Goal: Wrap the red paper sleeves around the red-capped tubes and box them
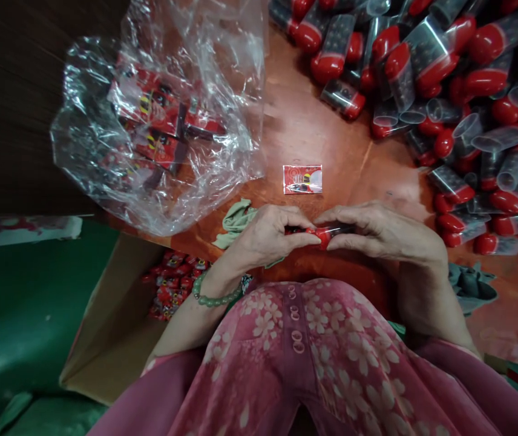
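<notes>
Near the table edge in the head view, my left hand [265, 236] and my right hand [374, 230] meet over a small tube with a red end [322, 236] and a clear, dark-looking body. My right fingers and thumb close around the clear part. On the other side, my left thumb and fingers pinch the red end, where a further red piece shows partly; its kind is hidden by the fingers. A flat red printed packet [302, 180] lies just beyond the hands. Beside my left wrist rests a crumpled pale green cloth [237, 221].
A clear plastic bag [222, 133] with red printed packets spreads at the back left. Many red-capped clear tubes [440, 60] are heaped on the right. A cardboard box [104, 327] holding small red items stands below left. Dark grey fabric [472, 287] lies by my right forearm.
</notes>
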A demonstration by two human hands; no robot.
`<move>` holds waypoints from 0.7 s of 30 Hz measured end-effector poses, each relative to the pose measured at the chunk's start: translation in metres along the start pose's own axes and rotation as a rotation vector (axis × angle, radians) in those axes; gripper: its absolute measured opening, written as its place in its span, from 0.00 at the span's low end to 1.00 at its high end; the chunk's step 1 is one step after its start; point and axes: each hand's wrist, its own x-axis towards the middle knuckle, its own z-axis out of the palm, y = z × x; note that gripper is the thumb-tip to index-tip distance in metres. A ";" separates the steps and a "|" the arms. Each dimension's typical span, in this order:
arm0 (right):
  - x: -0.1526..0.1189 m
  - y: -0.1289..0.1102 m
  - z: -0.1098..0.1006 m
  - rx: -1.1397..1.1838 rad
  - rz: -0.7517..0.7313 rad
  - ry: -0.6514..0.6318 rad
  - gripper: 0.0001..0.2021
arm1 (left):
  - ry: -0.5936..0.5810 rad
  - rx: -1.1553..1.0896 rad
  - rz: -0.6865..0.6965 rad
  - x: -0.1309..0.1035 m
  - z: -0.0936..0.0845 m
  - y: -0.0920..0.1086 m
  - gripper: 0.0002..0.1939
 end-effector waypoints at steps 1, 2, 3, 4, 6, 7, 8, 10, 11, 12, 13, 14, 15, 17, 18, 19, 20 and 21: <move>-0.002 -0.001 0.001 0.003 0.001 0.003 0.16 | -0.009 -0.001 -0.001 -0.001 0.001 0.001 0.06; -0.003 -0.002 0.002 0.009 0.000 0.005 0.15 | -0.027 -0.007 -0.008 -0.001 0.001 0.002 0.07; -0.004 -0.004 0.003 0.018 0.001 0.012 0.14 | -0.052 -0.018 -0.024 -0.002 0.001 0.002 0.08; -0.005 -0.005 0.004 0.028 0.003 0.025 0.14 | -0.086 -0.037 -0.046 -0.002 0.000 0.001 0.08; -0.007 -0.005 0.009 0.056 0.017 0.072 0.12 | -0.163 -0.096 -0.102 -0.003 -0.001 -0.001 0.11; -0.008 -0.005 0.013 0.079 0.029 0.100 0.12 | -0.188 -0.133 -0.127 -0.004 -0.002 -0.003 0.12; -0.009 -0.004 0.017 0.111 0.042 0.133 0.12 | -0.189 -0.175 -0.149 -0.005 -0.002 -0.004 0.13; -0.010 -0.001 0.027 0.200 0.082 0.241 0.12 | -0.105 -0.286 -0.180 -0.009 -0.001 -0.007 0.16; -0.010 0.001 0.032 0.254 0.105 0.315 0.12 | -0.021 -0.363 -0.188 -0.012 0.000 -0.008 0.19; -0.011 0.002 0.037 0.311 0.128 0.398 0.12 | 0.069 -0.453 -0.192 -0.014 0.001 -0.009 0.22; -0.011 0.004 0.041 0.366 0.147 0.480 0.12 | 0.148 -0.551 -0.194 -0.016 0.004 -0.009 0.27; -0.010 0.004 0.045 0.418 0.160 0.550 0.12 | 0.196 -0.647 -0.195 -0.018 0.007 -0.009 0.30; -0.009 0.005 0.047 0.465 0.166 0.601 0.12 | 0.210 -0.731 -0.199 -0.020 0.011 -0.008 0.33; -0.006 0.005 0.051 0.529 0.153 0.652 0.12 | 0.167 -0.840 -0.219 -0.021 0.021 -0.006 0.33; -0.004 0.004 0.052 0.544 0.139 0.661 0.11 | 0.143 -0.868 -0.230 -0.020 0.027 -0.005 0.31; -0.001 0.003 0.054 0.546 0.126 0.660 0.11 | 0.145 -0.886 -0.233 -0.019 0.033 -0.004 0.28; 0.002 0.003 0.055 0.536 0.115 0.661 0.11 | 0.170 -0.900 -0.232 -0.018 0.040 -0.003 0.26; 0.005 0.002 0.058 0.518 0.105 0.669 0.11 | 0.217 -0.910 -0.231 -0.016 0.046 -0.003 0.24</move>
